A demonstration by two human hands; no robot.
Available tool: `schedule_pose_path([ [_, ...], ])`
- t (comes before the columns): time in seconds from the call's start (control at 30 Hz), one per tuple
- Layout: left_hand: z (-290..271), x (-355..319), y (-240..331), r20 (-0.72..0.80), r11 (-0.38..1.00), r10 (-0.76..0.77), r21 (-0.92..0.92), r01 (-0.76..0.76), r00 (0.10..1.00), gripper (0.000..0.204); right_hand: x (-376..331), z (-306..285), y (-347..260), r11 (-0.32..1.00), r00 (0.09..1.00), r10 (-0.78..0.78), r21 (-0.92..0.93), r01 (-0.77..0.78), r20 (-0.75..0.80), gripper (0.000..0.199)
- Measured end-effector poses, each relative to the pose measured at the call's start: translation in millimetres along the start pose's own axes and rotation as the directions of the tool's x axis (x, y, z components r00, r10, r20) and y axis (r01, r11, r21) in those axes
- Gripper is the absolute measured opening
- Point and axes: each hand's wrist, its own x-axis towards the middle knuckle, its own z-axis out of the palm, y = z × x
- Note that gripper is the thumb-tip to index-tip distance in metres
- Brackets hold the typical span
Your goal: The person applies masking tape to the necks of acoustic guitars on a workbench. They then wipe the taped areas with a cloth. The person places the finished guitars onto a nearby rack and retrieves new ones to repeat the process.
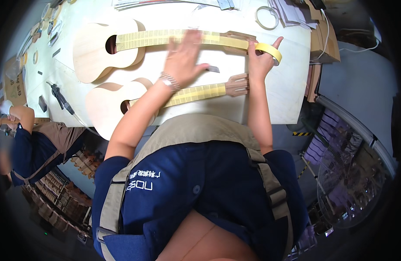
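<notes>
Two unfinished pale-wood ukuleles lie on the white table with their necks pointing right, a far ukulele [89, 50] and a near ukulele [105, 100]. Yellow masking tape covers both fretboards. My left hand [183, 56], slightly blurred, is flat with outstretched fingers on the far fretboard's tape. At the far headstock [239, 38], my right hand [261, 63] grips a roll of yellow masking tape [274, 53], its forefinger extended. A tape strip runs from the roll over the headstock to the fretboard. Beside my left thumb lies a small dark flat piece [213, 69].
A tape ring [267, 18] and papers [291, 13] lie at the far right, near a cardboard box [328, 41]. A black corded tool [61, 99] rests on the left. Another person [44, 139] works at the far left. A large fan [352, 187] stands right.
</notes>
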Motion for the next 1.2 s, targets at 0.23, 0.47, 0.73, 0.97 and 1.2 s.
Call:
schedule_pose_path([
  [0.23, -1, 11, 23, 0.222, 0.954, 0.253, -0.221, -0.204, 0.941, 0.022, -4, 7, 13, 0.991, 0.999, 0.018, 0.135, -0.014, -0.029, 0.092],
  [0.47, -13, 5, 16, 0.04, 0.916, -0.106, -0.385, 0.113, 0.994, 0.016, -5, 8, 17, 0.989, 1.0, 0.021, 0.144, -0.019, -0.015, 0.085],
  [0.73, -5, 33, 25, 0.045, 0.516, -0.328, -0.828, 0.219, 0.943, 0.045, -6, 6, 16, 0.992, 1.0, 0.016, 0.127, -0.013, -0.019, 0.078],
  [0.97, -3, 37, 27, 0.055, 0.518, -0.355, -0.82, 0.245, 0.933, 0.043, -8, 6, 14, 0.988, 0.998, -0.016, 0.15, 0.024, -0.056, 0.065],
  [1.2, 2, 38, 27, 0.027, 0.586, -0.385, -0.766, 0.266, 0.923, 0.04, -63, -15, -30, 0.674, 0.696, -0.717, 0.232, 0.701, -0.019, 0.022],
])
